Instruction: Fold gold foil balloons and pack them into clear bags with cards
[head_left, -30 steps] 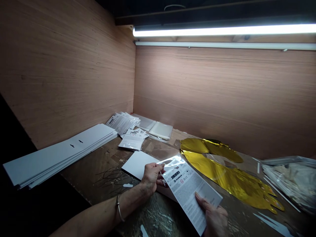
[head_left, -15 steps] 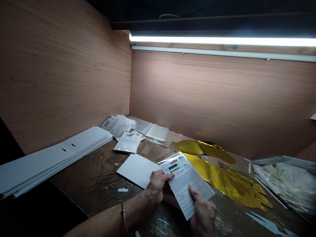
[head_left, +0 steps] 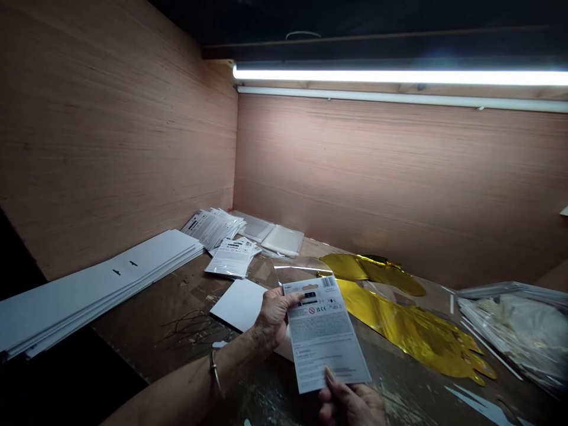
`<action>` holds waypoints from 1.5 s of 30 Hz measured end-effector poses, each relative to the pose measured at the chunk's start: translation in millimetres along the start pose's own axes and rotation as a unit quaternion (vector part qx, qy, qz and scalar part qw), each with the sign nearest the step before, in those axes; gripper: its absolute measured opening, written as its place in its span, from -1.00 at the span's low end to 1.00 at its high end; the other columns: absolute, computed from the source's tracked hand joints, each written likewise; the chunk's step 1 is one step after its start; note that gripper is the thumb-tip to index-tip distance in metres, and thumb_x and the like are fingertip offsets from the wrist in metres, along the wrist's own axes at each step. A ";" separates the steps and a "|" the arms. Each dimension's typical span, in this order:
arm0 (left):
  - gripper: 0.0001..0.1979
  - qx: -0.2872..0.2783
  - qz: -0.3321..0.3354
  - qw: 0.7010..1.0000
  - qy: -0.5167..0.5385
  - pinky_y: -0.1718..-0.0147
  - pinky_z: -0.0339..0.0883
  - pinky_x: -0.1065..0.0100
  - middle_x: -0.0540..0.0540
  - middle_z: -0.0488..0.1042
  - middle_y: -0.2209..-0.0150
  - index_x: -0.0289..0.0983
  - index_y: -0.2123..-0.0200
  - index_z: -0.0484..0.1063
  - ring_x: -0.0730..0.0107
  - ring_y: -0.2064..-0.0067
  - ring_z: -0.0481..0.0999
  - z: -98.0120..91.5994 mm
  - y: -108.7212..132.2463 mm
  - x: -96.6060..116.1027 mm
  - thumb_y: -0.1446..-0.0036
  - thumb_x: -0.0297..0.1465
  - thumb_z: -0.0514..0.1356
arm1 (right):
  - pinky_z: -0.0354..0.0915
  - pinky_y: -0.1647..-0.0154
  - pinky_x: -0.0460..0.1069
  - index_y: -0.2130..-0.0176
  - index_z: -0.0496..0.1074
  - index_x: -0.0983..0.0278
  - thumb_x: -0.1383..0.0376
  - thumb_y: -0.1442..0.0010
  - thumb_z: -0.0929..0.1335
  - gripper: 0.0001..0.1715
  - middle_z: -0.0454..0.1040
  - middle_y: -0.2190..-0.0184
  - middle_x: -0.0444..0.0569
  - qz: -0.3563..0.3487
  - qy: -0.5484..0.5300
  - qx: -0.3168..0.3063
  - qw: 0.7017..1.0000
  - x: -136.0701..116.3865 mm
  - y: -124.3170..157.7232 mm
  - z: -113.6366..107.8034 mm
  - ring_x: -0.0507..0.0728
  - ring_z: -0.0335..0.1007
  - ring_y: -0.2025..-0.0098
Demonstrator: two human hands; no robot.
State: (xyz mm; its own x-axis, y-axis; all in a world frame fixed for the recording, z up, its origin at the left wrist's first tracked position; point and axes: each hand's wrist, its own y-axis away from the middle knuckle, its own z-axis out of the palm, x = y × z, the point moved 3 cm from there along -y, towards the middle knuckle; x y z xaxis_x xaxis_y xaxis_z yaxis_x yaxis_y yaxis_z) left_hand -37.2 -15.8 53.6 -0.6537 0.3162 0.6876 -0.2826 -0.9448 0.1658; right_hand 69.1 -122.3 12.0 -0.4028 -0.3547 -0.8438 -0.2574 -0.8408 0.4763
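Observation:
A printed card in a clear plastic sleeve is held up between both hands, its text side and hang hole toward me. My left hand grips its upper left edge, thumb over the print. At the bottom edge my right hand pinches it with the thumb on top. The sleeve's clear flap sticks out beyond the card's top. Behind my left hand lies a plain white card on the table. Gold foil balloons, flat and uninflated, lie to the right of the held card.
Long white folded cards are stacked at left. Packed printed cards and clear sleeves lie by the back corner. A clear bag of pale material sits at right. Wooden panels enclose the table, under a lit tube.
The held card has turned more upright and shifted slightly left. My right hand has slid down from its right side to the bottom edge.

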 end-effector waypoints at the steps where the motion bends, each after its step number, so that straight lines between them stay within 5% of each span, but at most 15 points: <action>1: -0.80 -0.019 -0.004 1.000 0.005 0.35 0.31 0.22 -0.19 0.46 0.45 -0.46 0.40 0.36 0.26 0.42 0.45 1.6 1.7 -3.9 0.22 -0.56 0.19 | 0.11 0.87 -0.17 0.70 0.26 0.39 0.17 0.38 0.44 -0.62 0.28 0.84 -0.16 -0.001 -0.011 0.008 1.000 0.7 -0.6 2.5 -0.06 0.13 0.84; 8: -0.85 -0.054 -0.052 0.997 0.033 0.39 0.31 0.30 -0.18 0.45 0.50 -0.48 0.44 0.38 0.34 0.47 0.43 12.6 -1.8 6.1 0.20 -0.58 0.18 | 0.02 0.91 -0.20 0.74 0.23 0.38 0.14 0.40 0.44 -0.59 0.25 0.86 -0.19 -0.021 -0.022 0.014 0.999 -4.4 -3.8 1.8 -0.08 0.08 0.88; 13: -0.94 -0.013 -0.107 0.994 -0.010 0.45 0.32 0.30 -0.17 0.43 0.59 -0.49 0.55 0.36 0.34 0.54 0.42 11.6 -16.3 22.5 0.22 -0.67 0.14 | -0.03 0.89 -0.21 0.81 0.19 0.37 0.15 0.35 0.42 -0.57 0.18 0.91 -0.20 0.002 -0.004 -0.041 0.999 -4.8 -8.0 -2.2 -0.10 0.06 0.89; 22: -0.93 0.012 -0.127 0.992 -0.001 0.39 0.32 0.25 -0.20 0.44 0.55 -0.51 0.49 0.34 0.32 0.51 0.44 3.7 -31.5 12.5 0.16 -0.66 0.11 | -0.06 0.90 -0.19 0.79 0.17 0.33 0.18 0.25 0.38 -0.62 0.12 0.95 -0.22 0.036 -0.020 -0.044 0.998 -9.4 -11.8 7.2 -0.09 -0.02 0.89; 29: -0.96 0.013 -0.164 0.986 0.007 0.38 0.31 0.23 -0.14 0.40 0.62 -0.49 0.56 0.31 0.33 0.54 0.43 0.3 -39.5 10.6 0.16 -0.67 0.09 | -0.08 0.90 -0.19 0.79 0.16 0.33 0.18 0.17 0.33 -0.61 0.07 0.95 -0.24 0.095 -0.046 -0.111 0.988 -4.4 -13.2 6.0 -0.11 -0.06 0.89; 36: -0.82 -0.005 -0.169 0.986 -0.004 0.37 0.29 0.16 -0.21 0.44 0.48 -0.50 0.39 0.34 0.23 0.47 0.44 7.1 -16.4 -21.0 0.19 -0.62 0.14 | 0.07 0.87 -0.17 0.67 0.22 0.36 0.23 0.29 0.40 -0.70 0.21 0.85 -0.24 -0.016 -0.084 0.006 0.996 -23.1 -18.0 21.3 -0.10 0.06 0.82; 45: -0.69 -0.027 -0.101 0.995 -0.004 0.30 0.27 0.19 -0.25 0.44 0.43 -0.53 0.33 0.35 0.19 0.39 0.43 6.2 3.5 -31.5 0.27 -0.58 0.22 | 0.17 0.84 -0.13 0.61 0.24 0.39 0.21 0.37 0.44 -0.62 0.29 0.81 -0.20 -0.037 -0.071 0.029 0.996 -14.0 -21.8 16.2 -0.05 0.15 0.79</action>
State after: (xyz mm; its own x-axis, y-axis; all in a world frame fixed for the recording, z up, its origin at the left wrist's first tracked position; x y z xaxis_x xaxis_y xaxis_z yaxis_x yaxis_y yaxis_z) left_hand -13.3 -29.5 37.0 -0.5741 0.4978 0.6501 -0.4445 -0.8563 0.2631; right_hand 66.1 -92.4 17.4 -0.4995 -0.2289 -0.8355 -0.3399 -0.8353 0.4321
